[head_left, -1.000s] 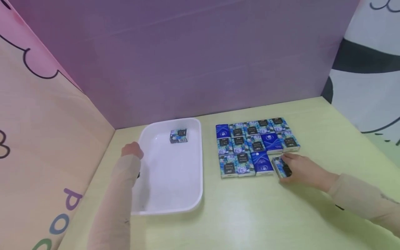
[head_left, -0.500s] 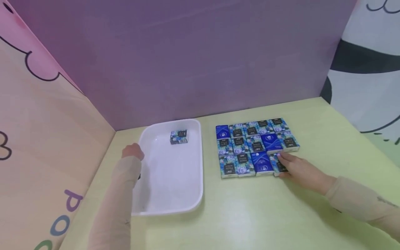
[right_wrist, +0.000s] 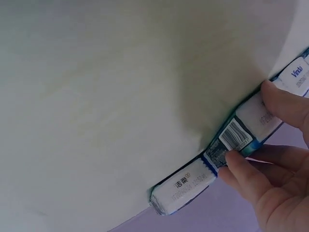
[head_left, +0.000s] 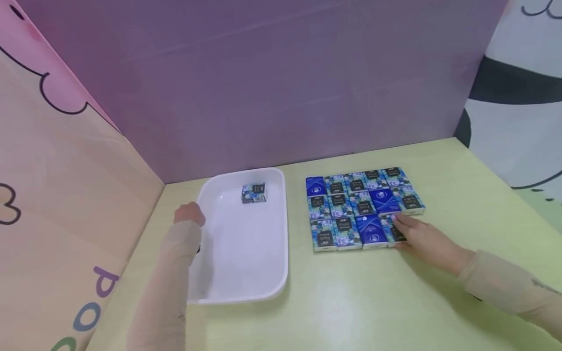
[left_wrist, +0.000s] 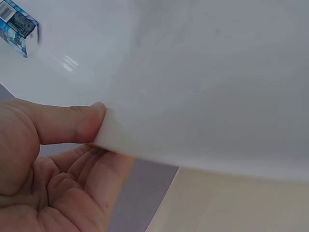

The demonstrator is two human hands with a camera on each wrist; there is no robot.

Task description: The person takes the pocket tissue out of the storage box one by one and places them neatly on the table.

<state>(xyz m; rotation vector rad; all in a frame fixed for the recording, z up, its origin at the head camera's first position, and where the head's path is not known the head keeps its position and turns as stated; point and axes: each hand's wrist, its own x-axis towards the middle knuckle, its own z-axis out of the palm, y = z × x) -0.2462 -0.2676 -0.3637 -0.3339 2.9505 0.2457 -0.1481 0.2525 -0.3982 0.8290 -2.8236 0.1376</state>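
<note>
My left hand [head_left: 190, 213] pinches the left rim of a white plastic tray [head_left: 241, 248]; in the left wrist view, the thumb [left_wrist: 72, 124] lies over the tray wall [left_wrist: 193, 121] with the fingers beneath it. One floral pocket tissue pack [head_left: 253, 193] lies inside at the tray's far end. My right hand [head_left: 432, 243] grips another floral tissue pack [head_left: 390, 228] at the right end of the front row, partly covering it. In the right wrist view, thumb and fingers hold the pack [right_wrist: 258, 118] by its sides, close against its neighbours.
Several tissue packs, floral ones [head_left: 344, 233] and plain blue ones [head_left: 371, 230], lie flat in three rows on the pale yellow table [head_left: 333, 302], right of the tray. A purple backdrop [head_left: 281, 87] rises behind the table, and a printed panel [head_left: 66, 195] stands at the left.
My right hand has slid the floral pack leftward, from slightly apart and tilted to lying alongside the blue pack in the front row. The left hand has stayed on the tray rim.
</note>
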